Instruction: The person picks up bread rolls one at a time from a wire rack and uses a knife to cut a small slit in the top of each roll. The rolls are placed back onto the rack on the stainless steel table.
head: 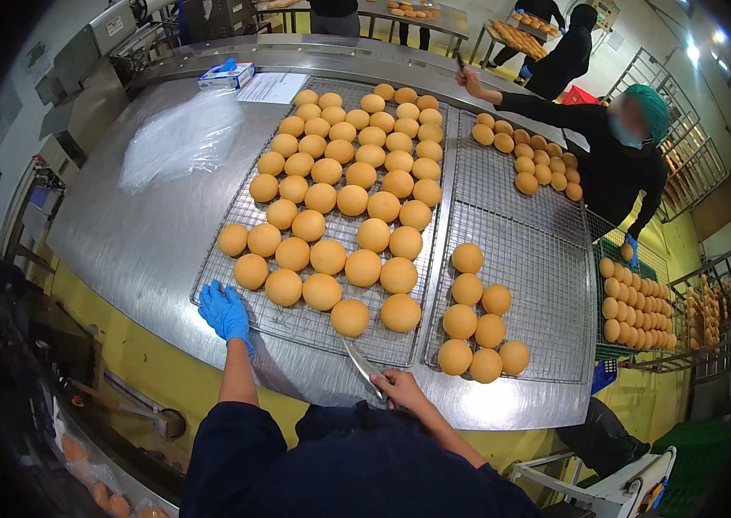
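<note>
My left hand [224,314], in a blue disposable glove, is at the front left corner of a wire rack [278,322] and holds nothing. I cannot tell whether its fingers press on the wire. In my bare right hand [402,390] is the handle of a knife [360,361]. Its curved metal blade points away from me, with the tip just short of the nearest round bun [350,318]. Rows of golden-brown buns [328,257] cover much of this rack.
Right of it, another wire rack [534,304] bears several buns [460,321]. A co-worker [618,155] reaches across the far right with a tool and holds a bun over a stacked crate. Plastic bags [184,139], a glove box [226,76] and a paper sheet [273,88] lie at the far left.
</note>
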`<state>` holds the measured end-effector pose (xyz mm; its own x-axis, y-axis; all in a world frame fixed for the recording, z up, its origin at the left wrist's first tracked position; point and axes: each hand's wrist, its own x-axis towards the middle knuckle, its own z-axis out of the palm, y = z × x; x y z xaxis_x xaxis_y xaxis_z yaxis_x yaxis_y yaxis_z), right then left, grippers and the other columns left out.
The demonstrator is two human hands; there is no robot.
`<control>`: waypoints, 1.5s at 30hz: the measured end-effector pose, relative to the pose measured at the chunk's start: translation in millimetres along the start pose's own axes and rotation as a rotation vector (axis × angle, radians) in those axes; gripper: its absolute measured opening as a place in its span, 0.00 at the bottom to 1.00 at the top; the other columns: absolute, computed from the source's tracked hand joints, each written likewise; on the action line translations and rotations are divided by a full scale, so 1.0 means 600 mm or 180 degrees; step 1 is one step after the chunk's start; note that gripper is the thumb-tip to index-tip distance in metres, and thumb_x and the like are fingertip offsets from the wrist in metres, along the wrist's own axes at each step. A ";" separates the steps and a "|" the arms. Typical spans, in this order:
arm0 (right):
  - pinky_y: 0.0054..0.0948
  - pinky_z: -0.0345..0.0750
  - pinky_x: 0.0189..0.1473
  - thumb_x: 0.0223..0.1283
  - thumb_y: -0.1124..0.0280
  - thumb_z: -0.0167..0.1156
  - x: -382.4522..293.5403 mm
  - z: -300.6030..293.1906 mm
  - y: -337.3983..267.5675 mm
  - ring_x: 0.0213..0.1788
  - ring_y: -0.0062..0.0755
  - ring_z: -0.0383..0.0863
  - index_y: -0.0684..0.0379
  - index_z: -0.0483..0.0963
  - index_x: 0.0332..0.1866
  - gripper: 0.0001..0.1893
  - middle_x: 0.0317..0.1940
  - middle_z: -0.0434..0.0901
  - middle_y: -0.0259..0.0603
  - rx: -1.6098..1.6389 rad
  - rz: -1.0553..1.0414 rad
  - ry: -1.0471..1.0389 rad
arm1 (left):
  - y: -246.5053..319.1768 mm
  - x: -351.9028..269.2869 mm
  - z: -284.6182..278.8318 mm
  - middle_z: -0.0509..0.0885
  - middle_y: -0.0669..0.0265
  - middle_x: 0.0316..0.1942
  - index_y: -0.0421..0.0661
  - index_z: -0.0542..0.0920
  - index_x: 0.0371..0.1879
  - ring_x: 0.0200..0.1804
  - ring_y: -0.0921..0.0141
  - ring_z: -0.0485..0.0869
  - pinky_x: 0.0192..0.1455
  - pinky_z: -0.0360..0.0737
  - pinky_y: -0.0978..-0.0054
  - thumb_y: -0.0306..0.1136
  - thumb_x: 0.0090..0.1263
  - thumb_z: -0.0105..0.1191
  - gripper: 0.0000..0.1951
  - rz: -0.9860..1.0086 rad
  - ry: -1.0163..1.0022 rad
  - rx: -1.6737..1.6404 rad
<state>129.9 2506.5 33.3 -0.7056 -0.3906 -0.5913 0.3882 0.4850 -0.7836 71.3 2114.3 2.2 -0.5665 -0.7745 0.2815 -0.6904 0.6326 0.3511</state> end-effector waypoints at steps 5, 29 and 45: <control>0.22 0.70 0.14 0.60 0.48 0.56 -0.001 0.000 -0.002 0.11 0.23 0.74 0.66 0.76 0.34 0.25 0.12 0.73 0.37 0.0036 0.0033 -0.0003 | -0.001 0.000 0.000 0.69 0.55 0.61 0.47 0.73 0.56 0.66 0.59 0.63 0.68 0.54 0.54 0.45 0.69 0.44 0.21 0.0016 0.0014 -0.0011; 0.22 0.69 0.12 0.61 0.50 0.56 -0.002 -0.001 -0.003 0.11 0.23 0.74 0.66 0.76 0.32 0.23 0.13 0.74 0.38 0.0106 0.0017 0.0013 | 0.004 -0.002 -0.002 0.70 0.56 0.60 0.47 0.73 0.54 0.64 0.58 0.64 0.67 0.56 0.54 0.44 0.68 0.45 0.20 0.0052 0.0080 -0.0033; 0.22 0.69 0.12 0.60 0.48 0.56 0.001 0.003 0.004 0.11 0.23 0.75 0.66 0.76 0.33 0.25 0.11 0.72 0.36 0.0079 -0.0023 0.0051 | 0.000 -0.001 -0.001 0.68 0.55 0.62 0.47 0.73 0.56 0.66 0.58 0.63 0.68 0.54 0.54 0.45 0.69 0.43 0.21 0.0024 0.0024 -0.0041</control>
<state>131.3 2506.2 30.4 -0.7177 -0.3813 -0.5827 0.3976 0.4625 -0.7924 71.9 2114.9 2.8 -0.5683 -0.7698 0.2908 -0.6803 0.6383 0.3604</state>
